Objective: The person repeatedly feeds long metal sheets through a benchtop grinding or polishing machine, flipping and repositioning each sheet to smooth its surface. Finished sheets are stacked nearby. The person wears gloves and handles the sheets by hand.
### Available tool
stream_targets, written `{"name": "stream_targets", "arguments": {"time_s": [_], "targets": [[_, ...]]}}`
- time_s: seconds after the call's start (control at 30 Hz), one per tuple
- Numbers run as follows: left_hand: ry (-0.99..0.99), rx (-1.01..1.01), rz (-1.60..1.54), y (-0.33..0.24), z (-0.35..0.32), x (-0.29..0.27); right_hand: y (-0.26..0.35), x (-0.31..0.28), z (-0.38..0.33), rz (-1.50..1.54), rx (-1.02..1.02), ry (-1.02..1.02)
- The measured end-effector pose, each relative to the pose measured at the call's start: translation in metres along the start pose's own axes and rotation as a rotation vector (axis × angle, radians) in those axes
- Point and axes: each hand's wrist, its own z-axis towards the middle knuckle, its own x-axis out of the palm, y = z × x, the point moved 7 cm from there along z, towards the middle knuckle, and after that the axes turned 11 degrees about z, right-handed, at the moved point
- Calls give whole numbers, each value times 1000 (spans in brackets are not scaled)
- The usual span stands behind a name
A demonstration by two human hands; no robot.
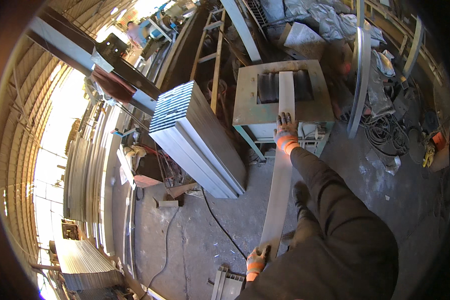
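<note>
A long flat grey metal strip (pixel 275 205) runs from near my body up onto a box-shaped machine (pixel 245 105). Its far end lies across the dark opening in the machine's top, where a black ribbed surface (pixel 268 89) shows. My right hand (pixel 286 131), in a grey and orange work glove, presses flat on the strip at the machine's near edge, fingers spread. Close to my body, my left hand (pixel 257 261), gloved alike, is closed around the strip's near end. Part of that end is hidden by the hand and my dark sleeve.
Left of the machine stands a tall bundle of metal profiles (pixel 200 145). A short stack of profiles (pixel 227 285) lies by my left hand. Black cable (pixel 220 225) crosses the floor; coiled cable (pixel 385 134) lies right. A metal post (pixel 360 82) rises beside it. A person (pixel 134 34) is far back.
</note>
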Motion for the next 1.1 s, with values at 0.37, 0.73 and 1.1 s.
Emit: {"name": "stream_targets", "arguments": {"time_s": [0.37,0.73,1.1], "targets": [[58,1,-33,6,-3,-15,4,6,-3,27,24,48],[-324,57,251,149,-92,-80,-20,29,-118,776,264,-421],[-237,212,19,184,-1,-101,120,-66,-192,2002,17,345]]}}
